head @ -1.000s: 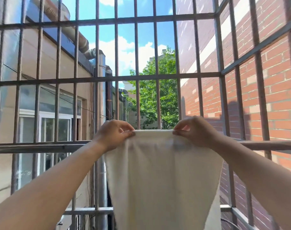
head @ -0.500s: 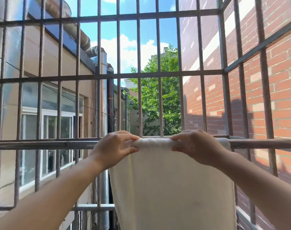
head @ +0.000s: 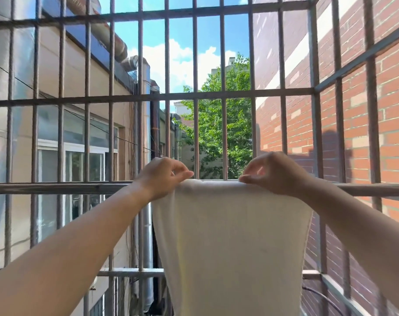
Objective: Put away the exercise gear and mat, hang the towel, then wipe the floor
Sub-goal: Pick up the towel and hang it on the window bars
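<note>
The towel [head: 230, 236] hangs folded over the grille's horizontal rail [head: 57, 188], spread flat probably to air evenly, with the left hand [head: 162, 176] and right hand [head: 278, 174] at its top fold, fingers [head: 182, 172] curled tip-to-thumb, pinching or merely touching cloth, impossible to tell.

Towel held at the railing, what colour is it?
The towel is plain cream-white with no pattern, shown best in the head view.

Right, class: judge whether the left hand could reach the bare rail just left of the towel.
Probably yes: the left hand is at the top of the towel on that rail; nothing blocks the bare stretch.
</note>
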